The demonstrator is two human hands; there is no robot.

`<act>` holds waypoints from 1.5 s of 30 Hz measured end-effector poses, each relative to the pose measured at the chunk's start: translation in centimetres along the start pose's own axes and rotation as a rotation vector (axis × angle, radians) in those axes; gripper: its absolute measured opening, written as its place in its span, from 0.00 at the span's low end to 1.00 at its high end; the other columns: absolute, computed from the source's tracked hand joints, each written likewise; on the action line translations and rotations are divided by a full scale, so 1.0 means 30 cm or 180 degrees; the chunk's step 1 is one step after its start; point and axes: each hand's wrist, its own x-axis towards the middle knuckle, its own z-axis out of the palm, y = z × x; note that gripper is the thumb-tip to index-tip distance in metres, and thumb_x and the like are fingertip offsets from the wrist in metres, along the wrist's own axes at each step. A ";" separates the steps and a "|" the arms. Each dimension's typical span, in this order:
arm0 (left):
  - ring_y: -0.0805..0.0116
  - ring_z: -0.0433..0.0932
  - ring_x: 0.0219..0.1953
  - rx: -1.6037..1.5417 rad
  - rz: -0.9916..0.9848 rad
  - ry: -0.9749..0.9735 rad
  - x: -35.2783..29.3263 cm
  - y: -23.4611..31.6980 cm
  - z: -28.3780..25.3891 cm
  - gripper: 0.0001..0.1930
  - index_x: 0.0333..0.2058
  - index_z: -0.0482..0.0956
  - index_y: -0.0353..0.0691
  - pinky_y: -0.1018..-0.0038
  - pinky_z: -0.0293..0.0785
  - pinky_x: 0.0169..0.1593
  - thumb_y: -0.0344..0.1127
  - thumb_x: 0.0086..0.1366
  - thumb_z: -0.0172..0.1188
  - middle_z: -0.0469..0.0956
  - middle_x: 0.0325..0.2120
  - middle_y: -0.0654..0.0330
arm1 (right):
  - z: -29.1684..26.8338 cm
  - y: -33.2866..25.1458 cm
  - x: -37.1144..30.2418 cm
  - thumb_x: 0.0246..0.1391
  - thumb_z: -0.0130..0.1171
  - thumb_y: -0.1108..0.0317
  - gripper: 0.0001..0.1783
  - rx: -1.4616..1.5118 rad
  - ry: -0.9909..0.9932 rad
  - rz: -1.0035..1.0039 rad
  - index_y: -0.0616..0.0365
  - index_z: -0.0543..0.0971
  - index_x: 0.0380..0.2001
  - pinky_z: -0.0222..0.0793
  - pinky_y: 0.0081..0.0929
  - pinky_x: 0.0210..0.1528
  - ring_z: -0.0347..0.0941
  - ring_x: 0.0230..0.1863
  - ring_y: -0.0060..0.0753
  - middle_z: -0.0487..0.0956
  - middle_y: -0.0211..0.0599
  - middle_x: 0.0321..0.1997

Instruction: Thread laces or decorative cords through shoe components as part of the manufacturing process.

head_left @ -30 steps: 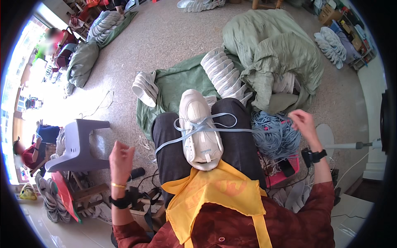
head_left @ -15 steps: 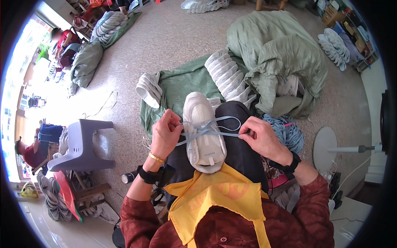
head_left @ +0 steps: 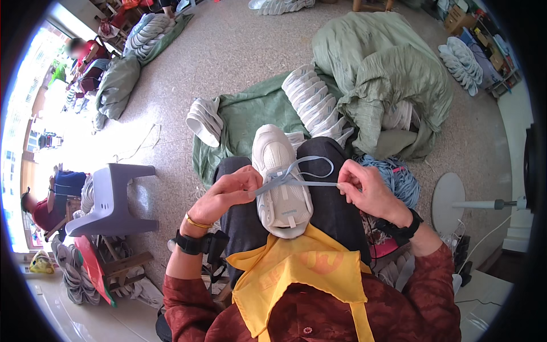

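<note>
A white and beige sneaker (head_left: pixel 285 210) rests across my lap, its toe pointing away from me. Its light blue-grey shoelace (head_left: pixel 312 183) crosses over the tongue, and a loop of it stands out to the right. My left hand (head_left: pixel 235 192) pinches the lace at the shoe's left side, the fingers closed on it. To the right, my right hand (head_left: pixel 364 185) grips another stretch of the same lace between thumb and fingers, pulled nearly straight. A yellow apron (head_left: pixel 302 268) lies under the heel.
Stacked white shoe pieces (head_left: pixel 319 105) lie on a green cloth (head_left: pixel 250 114) ahead, beside a big green sack (head_left: pixel 393 74). Bundled blue laces (head_left: pixel 393 179) are near my right knee. A grey plastic chair (head_left: pixel 117 199) stands left; a white round base with a pole (head_left: pixel 447 199) stands right. Two people sit far left.
My left hand has turned and moved slightly down and inward, its lace now drawn close to the shoe. My right hand has shifted slightly right, and the lace is tauter with a loop still standing out.
</note>
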 end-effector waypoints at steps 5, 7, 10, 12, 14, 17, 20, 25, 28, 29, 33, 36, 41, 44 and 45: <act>0.73 0.65 0.45 -0.0269 -0.0012 0.0194 0.024 -0.022 0.024 0.07 0.27 0.66 0.41 0.75 0.59 0.52 0.26 0.56 0.57 0.69 0.40 0.63 | -0.041 0.004 -0.036 0.60 0.61 0.77 0.05 0.0257 -0.0416 0.0480 0.62 0.74 0.33 0.69 0.18 0.23 0.74 0.21 0.17 0.79 0.30 0.23; 0.73 0.66 0.44 -0.0237 0.0095 0.0311 0.025 -0.042 0.038 0.09 0.29 0.66 0.41 0.75 0.61 0.53 0.25 0.56 0.59 0.69 0.39 0.65 | -0.062 0.018 -0.055 0.60 0.60 0.77 0.05 0.0410 -0.0488 0.0635 0.62 0.74 0.33 0.69 0.18 0.23 0.74 0.21 0.17 0.79 0.30 0.24; 0.77 0.67 0.44 -0.0348 0.0146 0.0516 0.045 -0.080 0.055 0.11 0.29 0.66 0.39 0.79 0.64 0.49 0.20 0.58 0.60 0.67 0.39 0.66 | -0.112 0.066 -0.096 0.61 0.60 0.77 0.05 0.0435 -0.0525 0.0622 0.62 0.74 0.33 0.69 0.17 0.23 0.74 0.21 0.16 0.79 0.29 0.25; 0.77 0.67 0.42 -0.0124 0.0202 0.0648 0.067 -0.106 0.060 0.09 0.30 0.67 0.39 0.79 0.65 0.47 0.20 0.58 0.60 0.68 0.38 0.66 | -0.155 0.114 -0.135 0.61 0.60 0.77 0.05 0.0616 -0.0537 0.0802 0.61 0.74 0.33 0.69 0.16 0.23 0.74 0.21 0.15 0.79 0.29 0.25; 0.77 0.68 0.40 0.0104 0.0293 0.0748 0.082 -0.130 0.068 0.09 0.32 0.69 0.38 0.79 0.66 0.45 0.21 0.59 0.60 0.68 0.37 0.66 | -0.208 0.163 -0.178 0.62 0.60 0.77 0.05 0.0559 -0.0464 0.0906 0.60 0.74 0.33 0.69 0.15 0.22 0.74 0.21 0.15 0.79 0.28 0.25; 0.76 0.69 0.37 0.0673 0.0415 0.1018 0.091 -0.155 0.085 0.09 0.35 0.71 0.37 0.78 0.69 0.42 0.22 0.58 0.61 0.69 0.35 0.65 | -0.287 0.212 -0.222 0.62 0.61 0.75 0.04 0.0379 -0.0133 0.1695 0.59 0.75 0.34 0.72 0.16 0.24 0.76 0.22 0.17 0.80 0.29 0.26; 0.73 0.70 0.33 0.1174 0.0776 0.1186 0.079 -0.161 0.099 0.10 0.37 0.72 0.36 0.76 0.71 0.40 0.24 0.57 0.63 0.70 0.33 0.63 | -0.294 0.202 -0.227 0.62 0.61 0.75 0.03 0.0416 -0.0323 0.1652 0.60 0.77 0.35 0.74 0.17 0.25 0.78 0.23 0.18 0.81 0.31 0.27; 0.71 0.71 0.30 0.1384 0.0678 0.1564 0.064 -0.159 0.136 0.12 0.36 0.73 0.35 0.74 0.72 0.37 0.26 0.56 0.66 0.71 0.29 0.61 | -0.157 0.079 -0.047 0.59 0.65 0.75 0.09 -0.0003 -0.0182 0.0365 0.63 0.80 0.43 0.71 0.17 0.25 0.75 0.22 0.15 0.81 0.27 0.27; 0.72 0.72 0.28 0.1449 0.0587 0.1636 0.052 -0.155 0.145 0.10 0.34 0.73 0.35 0.74 0.72 0.36 0.26 0.57 0.67 0.72 0.27 0.62 | -0.078 -0.017 0.120 0.57 0.67 0.73 0.13 -0.0244 -0.0282 -0.0121 0.64 0.79 0.44 0.72 0.19 0.25 0.77 0.21 0.16 0.82 0.30 0.28; 0.72 0.72 0.28 0.1409 0.0668 0.1655 0.049 -0.154 0.148 0.10 0.34 0.73 0.35 0.74 0.72 0.36 0.26 0.57 0.67 0.72 0.27 0.62 | -0.046 -0.044 0.172 0.57 0.67 0.73 0.13 -0.0305 -0.0245 -0.0103 0.64 0.79 0.44 0.72 0.19 0.25 0.77 0.21 0.16 0.82 0.30 0.28; 0.75 0.74 0.27 0.1049 0.0426 0.1707 0.044 -0.153 0.153 0.08 0.32 0.75 0.34 0.76 0.73 0.35 0.26 0.58 0.68 0.76 0.25 0.64 | 0.045 -0.107 0.323 0.58 0.69 0.70 0.15 -0.0209 -0.0904 0.0153 0.66 0.79 0.45 0.73 0.20 0.24 0.78 0.21 0.19 0.84 0.34 0.29; 0.77 0.74 0.26 0.0898 0.0392 0.1714 0.043 -0.156 0.153 0.08 0.32 0.76 0.34 0.77 0.72 0.34 0.27 0.59 0.68 0.77 0.24 0.65 | 0.050 -0.111 0.357 0.59 0.69 0.66 0.14 -0.0279 -0.1256 0.0530 0.66 0.81 0.42 0.71 0.18 0.22 0.76 0.20 0.18 0.82 0.32 0.27; 0.82 0.73 0.27 0.0825 0.0273 0.1659 0.038 -0.160 0.145 0.07 0.32 0.76 0.34 0.81 0.70 0.31 0.27 0.61 0.67 0.76 0.23 0.67 | 0.004 -0.073 0.303 0.59 0.69 0.65 0.11 -0.0152 -0.1485 0.0479 0.63 0.83 0.33 0.65 0.17 0.24 0.71 0.21 0.13 0.78 0.25 0.22; 0.84 0.71 0.27 0.0487 0.0301 0.1537 0.033 -0.155 0.141 0.07 0.33 0.74 0.35 0.82 0.68 0.30 0.26 0.63 0.66 0.74 0.24 0.69 | 0.008 -0.048 0.249 0.59 0.69 0.66 0.10 -0.0712 -0.1336 0.0185 0.63 0.83 0.33 0.66 0.18 0.26 0.70 0.23 0.12 0.78 0.23 0.22; 0.85 0.71 0.28 0.0325 0.0229 0.1446 0.028 -0.150 0.142 0.08 0.34 0.73 0.36 0.83 0.68 0.31 0.25 0.64 0.65 0.73 0.25 0.70 | 0.012 -0.042 0.237 0.59 0.69 0.67 0.09 -0.0664 -0.1303 0.0248 0.63 0.83 0.32 0.67 0.18 0.27 0.69 0.24 0.11 0.79 0.23 0.24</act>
